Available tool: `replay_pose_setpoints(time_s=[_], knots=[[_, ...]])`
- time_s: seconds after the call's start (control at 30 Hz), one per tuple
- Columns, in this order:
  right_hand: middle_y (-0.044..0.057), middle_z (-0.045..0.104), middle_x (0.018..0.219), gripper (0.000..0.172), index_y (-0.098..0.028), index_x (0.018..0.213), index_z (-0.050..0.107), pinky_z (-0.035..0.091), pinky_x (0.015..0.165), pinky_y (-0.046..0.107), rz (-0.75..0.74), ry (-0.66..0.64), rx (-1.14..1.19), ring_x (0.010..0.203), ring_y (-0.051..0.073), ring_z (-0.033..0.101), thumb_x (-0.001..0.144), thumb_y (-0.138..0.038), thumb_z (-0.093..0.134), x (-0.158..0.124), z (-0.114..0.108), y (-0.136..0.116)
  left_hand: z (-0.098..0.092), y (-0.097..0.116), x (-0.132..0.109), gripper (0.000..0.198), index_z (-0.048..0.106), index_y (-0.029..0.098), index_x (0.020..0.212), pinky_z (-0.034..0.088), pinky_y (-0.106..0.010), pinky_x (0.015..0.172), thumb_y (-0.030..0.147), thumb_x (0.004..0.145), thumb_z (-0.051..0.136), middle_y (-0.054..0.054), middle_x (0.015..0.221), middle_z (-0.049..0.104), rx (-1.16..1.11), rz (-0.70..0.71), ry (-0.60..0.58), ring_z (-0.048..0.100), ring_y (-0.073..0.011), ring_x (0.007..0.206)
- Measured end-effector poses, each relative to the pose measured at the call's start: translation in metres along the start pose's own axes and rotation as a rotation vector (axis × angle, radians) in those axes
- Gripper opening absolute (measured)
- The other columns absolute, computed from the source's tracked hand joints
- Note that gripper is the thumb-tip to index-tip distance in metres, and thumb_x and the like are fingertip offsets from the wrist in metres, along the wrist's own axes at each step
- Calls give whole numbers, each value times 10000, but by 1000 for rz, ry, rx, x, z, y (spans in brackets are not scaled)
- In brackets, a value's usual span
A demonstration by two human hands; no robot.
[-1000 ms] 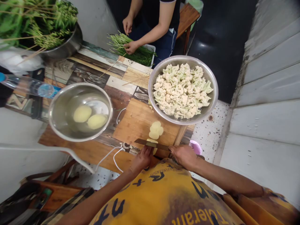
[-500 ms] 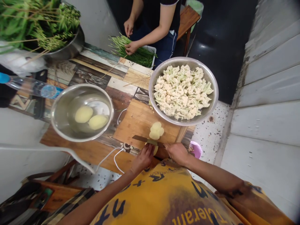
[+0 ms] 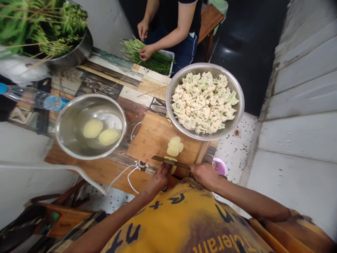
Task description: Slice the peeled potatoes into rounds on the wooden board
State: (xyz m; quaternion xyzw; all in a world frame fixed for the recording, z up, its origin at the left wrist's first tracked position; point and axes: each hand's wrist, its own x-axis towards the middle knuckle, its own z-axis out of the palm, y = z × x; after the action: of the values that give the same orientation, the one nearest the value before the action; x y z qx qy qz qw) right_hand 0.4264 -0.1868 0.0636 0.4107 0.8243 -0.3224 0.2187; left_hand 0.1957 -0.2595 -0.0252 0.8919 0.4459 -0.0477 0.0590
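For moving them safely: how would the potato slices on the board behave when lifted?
The potato slices look thin, probably light, stiff. They overlap and may stick together. Flat on the cutting board, they should not roll.

You are finding bare room across the left half of the rectangular wooden cutting board [image 3: 150, 137]; the wide steel bowl of white cauliflower [image 3: 233, 121] is blocking its far right corner.

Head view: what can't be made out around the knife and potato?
All in the head view:
- Potato: mostly hidden by the knife blade and left hand; remaining size unclear.
- Knife handle: covered by the right hand.
- Pink object: partly behind the right hand and table edge; unidentifiable.
- Bottle: cap end cut off by the left edge.
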Motion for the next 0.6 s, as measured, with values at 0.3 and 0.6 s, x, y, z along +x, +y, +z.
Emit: replay_pose_setpoints(time_s=[0.3,0.6], knots=[[94,685,833,251,-164,965,565,402,584,261,62,-30,19,738,200,641,903,-204,325,39,6,-10,2,-1,4,367,560,121,1159,430,-356,927,100,832,397,-138,1232,533,26,9,123,472,-262,1158],[83,669,815,187,-157,917,562,368,573,254,13,35,39,719,185,616,873,-200,385,-7,-5,-9,-7,3,3,380,564,168,1175,484,-311,838,84,834,419,-131,1111,590,-20,-41,-31,525,-241,1074]])
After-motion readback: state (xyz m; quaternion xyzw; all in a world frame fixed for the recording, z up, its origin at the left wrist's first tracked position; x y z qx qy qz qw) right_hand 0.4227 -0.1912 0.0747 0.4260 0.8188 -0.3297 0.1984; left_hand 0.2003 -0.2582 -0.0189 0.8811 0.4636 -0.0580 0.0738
